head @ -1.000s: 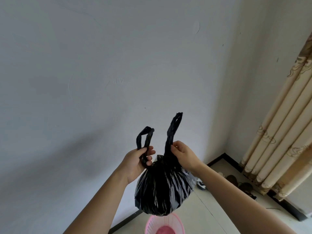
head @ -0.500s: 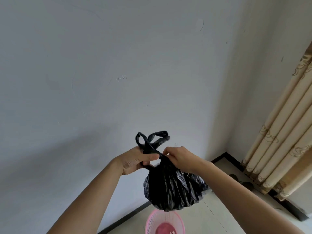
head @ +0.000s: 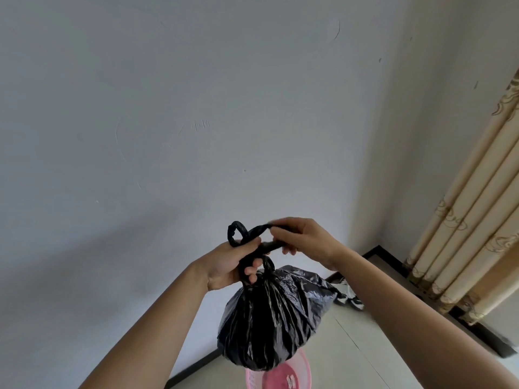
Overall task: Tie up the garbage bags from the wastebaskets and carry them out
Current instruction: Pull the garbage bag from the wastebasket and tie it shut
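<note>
A full black garbage bag (head: 272, 318) hangs in the air in front of a white wall. My left hand (head: 229, 263) grips the bag's twisted neck and one handle strip, which loops above my fingers. My right hand (head: 299, 238) pinches the other handle strip (head: 259, 231) and holds it crossed over the first. Directly below the bag stands a pink plastic wastebasket (head: 280, 376), partly hidden by the bag.
A white wall (head: 196, 108) fills most of the view. Beige patterned curtains (head: 474, 234) hang at the right. A pair of shoes (head: 349, 296) lies on the pale tiled floor (head: 373, 332) near the corner, behind the bag.
The two handle strips stood upright and apart a second ago. Now they are crossed over each other, my right hand has moved up and right, and the bag hangs slightly higher.
</note>
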